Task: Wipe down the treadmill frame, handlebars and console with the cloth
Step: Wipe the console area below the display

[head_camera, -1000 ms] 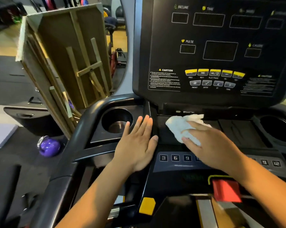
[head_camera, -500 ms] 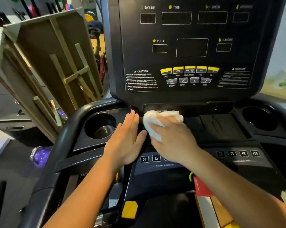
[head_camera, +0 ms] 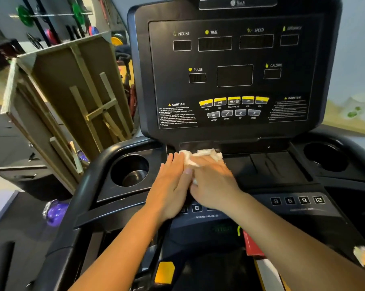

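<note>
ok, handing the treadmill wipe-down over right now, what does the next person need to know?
Left hand: flat, fingers straight, resting on the console tray beside the left cup holder.
Right hand: holds the bunched white cloth on the tray's left end, just under the display panel; the two hands touch.
Done: cannot tell from the surfaces.
Left, presumably: rest of tray, display panel, right cup holder, handlebar, frame.
</note>
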A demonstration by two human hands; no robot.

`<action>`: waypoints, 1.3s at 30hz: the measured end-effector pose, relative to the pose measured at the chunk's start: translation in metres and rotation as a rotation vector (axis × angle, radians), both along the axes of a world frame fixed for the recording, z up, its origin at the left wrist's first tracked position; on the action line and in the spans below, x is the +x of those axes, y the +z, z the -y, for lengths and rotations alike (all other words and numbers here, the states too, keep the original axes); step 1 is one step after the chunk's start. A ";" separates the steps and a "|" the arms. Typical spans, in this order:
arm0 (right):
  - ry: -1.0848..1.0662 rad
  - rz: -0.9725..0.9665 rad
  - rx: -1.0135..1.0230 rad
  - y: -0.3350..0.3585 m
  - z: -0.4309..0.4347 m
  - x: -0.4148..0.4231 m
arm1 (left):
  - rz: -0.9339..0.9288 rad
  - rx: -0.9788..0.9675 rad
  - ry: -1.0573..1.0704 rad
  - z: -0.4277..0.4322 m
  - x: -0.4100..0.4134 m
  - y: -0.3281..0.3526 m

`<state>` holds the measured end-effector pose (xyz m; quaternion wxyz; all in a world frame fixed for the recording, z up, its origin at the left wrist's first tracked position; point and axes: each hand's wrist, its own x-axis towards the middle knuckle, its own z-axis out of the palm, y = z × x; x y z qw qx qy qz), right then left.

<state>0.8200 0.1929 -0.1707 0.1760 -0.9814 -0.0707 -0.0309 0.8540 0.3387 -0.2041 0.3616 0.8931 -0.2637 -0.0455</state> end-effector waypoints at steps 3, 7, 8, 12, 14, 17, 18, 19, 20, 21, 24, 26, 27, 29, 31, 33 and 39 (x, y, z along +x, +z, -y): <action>0.075 -0.004 0.010 0.003 0.013 -0.024 | -0.041 0.058 0.030 0.003 -0.007 0.004; 0.017 0.047 -0.070 0.009 0.062 -0.040 | 0.020 0.179 0.038 0.005 -0.007 0.004; -0.004 0.072 -0.065 0.008 0.068 -0.036 | 0.025 0.213 0.036 0.006 -0.006 0.003; -0.052 0.120 -0.067 0.004 0.038 -0.023 | 0.075 0.278 0.027 0.009 -0.005 0.000; -0.057 0.039 0.019 0.002 0.019 -0.025 | 0.084 0.214 -0.004 0.009 -0.005 0.000; 0.025 -0.032 0.002 0.003 0.021 -0.040 | 0.080 0.099 -0.026 0.007 -0.010 0.004; 0.024 -0.015 -0.012 0.003 0.032 -0.045 | 0.080 0.088 -0.023 0.007 -0.011 0.005; -0.003 0.002 -0.036 0.004 0.044 -0.048 | 0.080 0.094 -0.013 0.007 -0.011 0.006; -0.048 0.019 -0.052 0.005 0.056 -0.047 | 0.078 0.114 0.000 0.007 -0.011 0.007; -0.102 0.024 -0.055 0.006 0.065 -0.044 | 0.078 0.145 0.009 0.008 -0.010 0.007; -0.154 0.050 -0.033 0.003 0.055 -0.030 | 0.147 0.328 -0.023 0.010 -0.006 0.007; -0.118 0.064 0.016 -0.001 0.034 -0.028 | 0.221 0.391 -0.089 0.012 -0.006 0.007; -0.096 0.058 0.056 -0.002 0.027 -0.033 | 0.250 0.380 -0.120 0.013 -0.007 0.008; -0.091 0.035 0.089 -0.001 0.032 -0.045 | 0.289 0.416 -0.158 0.018 -0.013 0.011; -0.139 0.020 0.039 0.000 0.056 -0.052 | 0.282 0.579 -0.155 0.025 -0.021 0.014; -0.255 0.032 0.018 -0.003 0.090 -0.055 | 0.233 0.679 -0.144 0.031 -0.023 0.017; -0.480 0.117 0.025 -0.008 0.124 -0.045 | 0.179 0.653 -0.155 0.032 -0.018 0.015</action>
